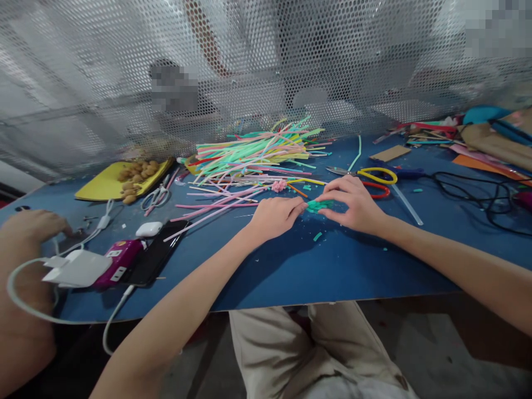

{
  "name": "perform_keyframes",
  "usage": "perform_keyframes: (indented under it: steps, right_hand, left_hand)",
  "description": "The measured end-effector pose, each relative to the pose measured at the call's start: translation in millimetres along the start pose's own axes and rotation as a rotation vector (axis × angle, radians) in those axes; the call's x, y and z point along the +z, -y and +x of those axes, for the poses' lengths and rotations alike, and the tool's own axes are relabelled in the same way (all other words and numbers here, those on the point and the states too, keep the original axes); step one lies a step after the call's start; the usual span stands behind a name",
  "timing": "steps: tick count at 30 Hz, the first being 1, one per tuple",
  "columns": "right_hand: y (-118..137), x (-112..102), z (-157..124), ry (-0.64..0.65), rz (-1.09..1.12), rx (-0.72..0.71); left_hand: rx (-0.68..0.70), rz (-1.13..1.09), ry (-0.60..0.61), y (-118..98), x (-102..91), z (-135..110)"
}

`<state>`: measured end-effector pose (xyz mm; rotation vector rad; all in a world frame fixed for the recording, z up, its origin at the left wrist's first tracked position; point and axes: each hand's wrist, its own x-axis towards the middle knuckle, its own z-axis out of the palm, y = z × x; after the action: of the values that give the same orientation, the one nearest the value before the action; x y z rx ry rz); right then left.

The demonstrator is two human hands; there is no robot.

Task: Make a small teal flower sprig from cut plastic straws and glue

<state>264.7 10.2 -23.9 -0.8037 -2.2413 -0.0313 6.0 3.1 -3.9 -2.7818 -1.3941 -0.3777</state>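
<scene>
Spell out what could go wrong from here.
The scissors lie right beside the right hand, so shifting it might knock them.
The white cable hangs over the edge of the table near the left forearm, which could snag it.
A loose teal clipping lies near the teal piece at the fingertips; a brushing hand may scatter it.

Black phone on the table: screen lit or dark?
Dark: the upward face of the black phone is glossy black, with no lit display showing.
</scene>
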Motion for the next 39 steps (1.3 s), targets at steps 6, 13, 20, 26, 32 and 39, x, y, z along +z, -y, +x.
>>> perform_keyframes:
  steps: [6, 13, 20, 26, 32, 39]
  right_hand:
    - [0.3, -0.3, 0.0, -0.012, 0.005, 0.002]
    - [1.0, 2.6, 0.4, 0.015, 0.023, 0.042]
    - [0.9, 5.9, -0.3, 0.041, 0.026, 0.046]
    - [7.0, 4.2, -0.2, 0.055, -0.006, 0.117]
    - [4.9, 6.5, 0.0, 0.110, 0.028, 0.115]
    - [3.1, 6.6, 0.5, 0.002, -0.015, 0.070]
  left_hand:
    - [-0.011, 0.026, 0.000, -1.3, 2.1, -0.9]
    - [-0.016, 0.021, 0.002, -2.8, 3.3, -1.0]
    - [-0.046, 0.060, 0.027, -4.8, 4.6, -0.1]
    - [-0.060, 0.082, 0.034, -7.1, 2.3, -0.6]
    - [-0.055, 0.116, 0.032, -9.5, 2.8, -0.9]
    - [-0.068, 0.085, 0.009, -8.7, 5.5, 0.1]
